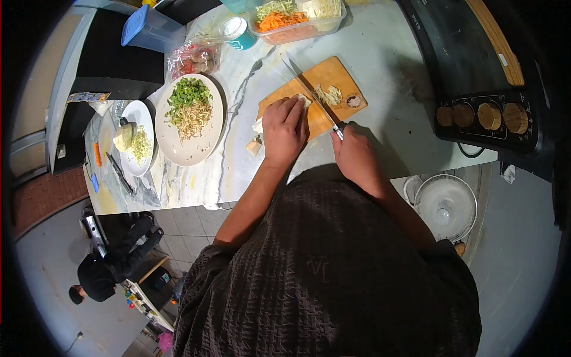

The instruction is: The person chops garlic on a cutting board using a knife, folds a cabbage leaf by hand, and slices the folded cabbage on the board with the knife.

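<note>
My left hand (284, 134) presses with curled fingers on a long white piece of food (306, 101) at the left of the wooden cutting board (276, 92). One end of that piece pokes out past my fingers; the rest is mostly covered. In my right hand (358, 156) is the handle of a kitchen knife (317, 100). Its blade slants across the board, close to my left fingertips. Right of the blade lie thin pale strips (328, 95) and a small round brownish piece (354, 101). A tan chunk (254, 146) rests on the counter beside my left wrist.
Left stand a plate (211, 128) of chopped greens and sprouts and a smaller plate (134, 166). A plastic container (297, 34) with shredded carrot stands behind, near a teal-white tub (239, 37). A black appliance (482, 98) is right; a strainer (446, 208) sits below. A person (101, 273) is lower left.
</note>
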A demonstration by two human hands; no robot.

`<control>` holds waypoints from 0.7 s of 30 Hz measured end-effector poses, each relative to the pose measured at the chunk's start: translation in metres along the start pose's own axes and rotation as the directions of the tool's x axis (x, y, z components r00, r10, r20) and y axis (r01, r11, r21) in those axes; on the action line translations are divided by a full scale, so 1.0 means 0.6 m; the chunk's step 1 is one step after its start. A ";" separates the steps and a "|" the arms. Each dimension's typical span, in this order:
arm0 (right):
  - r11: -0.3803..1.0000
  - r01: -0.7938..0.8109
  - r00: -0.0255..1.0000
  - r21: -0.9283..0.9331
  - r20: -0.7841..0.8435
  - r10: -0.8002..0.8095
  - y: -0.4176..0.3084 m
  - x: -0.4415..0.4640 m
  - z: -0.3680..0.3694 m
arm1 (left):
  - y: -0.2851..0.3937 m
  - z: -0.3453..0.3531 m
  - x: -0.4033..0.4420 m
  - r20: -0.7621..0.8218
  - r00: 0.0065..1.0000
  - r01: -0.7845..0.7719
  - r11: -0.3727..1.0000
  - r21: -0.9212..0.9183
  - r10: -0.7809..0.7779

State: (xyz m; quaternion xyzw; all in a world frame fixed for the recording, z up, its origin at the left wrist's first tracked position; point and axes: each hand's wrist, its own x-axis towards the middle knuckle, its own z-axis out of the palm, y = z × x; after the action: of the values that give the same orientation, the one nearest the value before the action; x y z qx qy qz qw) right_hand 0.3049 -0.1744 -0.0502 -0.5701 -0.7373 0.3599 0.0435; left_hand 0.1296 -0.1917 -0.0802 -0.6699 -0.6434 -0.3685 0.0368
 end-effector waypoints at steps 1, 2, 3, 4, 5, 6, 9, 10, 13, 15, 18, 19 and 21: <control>1.000 0.000 1.000 0.001 0.001 0.000 0.000 0.000 0.000 | 0.000 0.001 -0.003 0.009 1.000 0.009 1.000 0.001 -0.009; 1.000 -0.001 1.000 -0.005 -0.001 0.001 0.000 0.000 0.000 | 0.001 0.000 -0.005 0.017 1.000 0.019 1.000 0.003 -0.019; 1.000 -0.001 1.000 -0.012 -0.004 0.001 0.000 0.000 0.000 | 0.001 -0.001 -0.005 0.017 1.000 0.019 1.000 0.005 -0.019; 1.000 -0.001 1.000 -0.012 -0.002 0.001 0.000 -0.001 0.000 | 0.002 -0.002 -0.005 0.020 1.000 0.019 1.000 0.011 -0.019; 1.000 0.004 1.000 -0.020 -0.008 -0.004 -0.001 -0.001 0.000 | 0.002 -0.002 -0.005 0.021 1.000 0.018 1.000 0.017 -0.019; 1.000 0.008 1.000 -0.028 -0.014 -0.009 -0.001 -0.002 -0.001 | 0.003 -0.001 -0.006 0.021 1.000 0.018 1.000 0.017 -0.018; 0.999 0.022 0.999 -0.039 -0.022 -0.023 -0.008 -0.005 -0.010 | 0.004 0.002 -0.008 0.008 1.000 0.018 0.999 0.050 -0.019; 0.999 0.019 1.000 -0.039 -0.022 -0.020 -0.008 -0.005 -0.008 | 0.005 0.001 -0.010 0.011 1.000 0.018 0.996 0.083 -0.019; 0.999 0.030 0.999 -0.018 -0.042 -0.030 -0.011 -0.005 -0.005 | 0.009 0.002 -0.010 0.000 1.000 0.023 0.993 0.120 -0.024; 0.996 0.065 0.998 -0.069 -0.023 -0.066 -0.017 -0.006 -0.009 | 0.009 0.004 -0.012 -0.015 0.999 0.032 0.992 0.125 -0.031; 0.994 0.093 0.995 -0.055 -0.038 -0.095 -0.015 -0.006 -0.001 | 0.002 0.005 -0.014 0.009 0.999 0.046 0.996 0.073 -0.047; 0.994 0.094 0.995 -0.055 -0.036 -0.096 -0.016 -0.005 -0.001 | 0.003 0.006 -0.014 -0.004 0.999 0.043 0.997 0.063 -0.043; 0.996 0.079 0.997 -0.042 -0.017 -0.080 -0.018 -0.005 -0.005 | 0.003 0.006 -0.013 -0.016 0.999 0.041 0.998 0.052 -0.041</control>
State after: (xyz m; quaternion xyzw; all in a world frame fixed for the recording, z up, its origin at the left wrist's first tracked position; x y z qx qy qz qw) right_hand 0.2986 -0.1764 -0.0409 -0.5445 -0.7661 0.3373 0.0532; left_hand 0.1336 -0.1968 -0.0862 -0.6526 -0.6661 -0.3575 0.0516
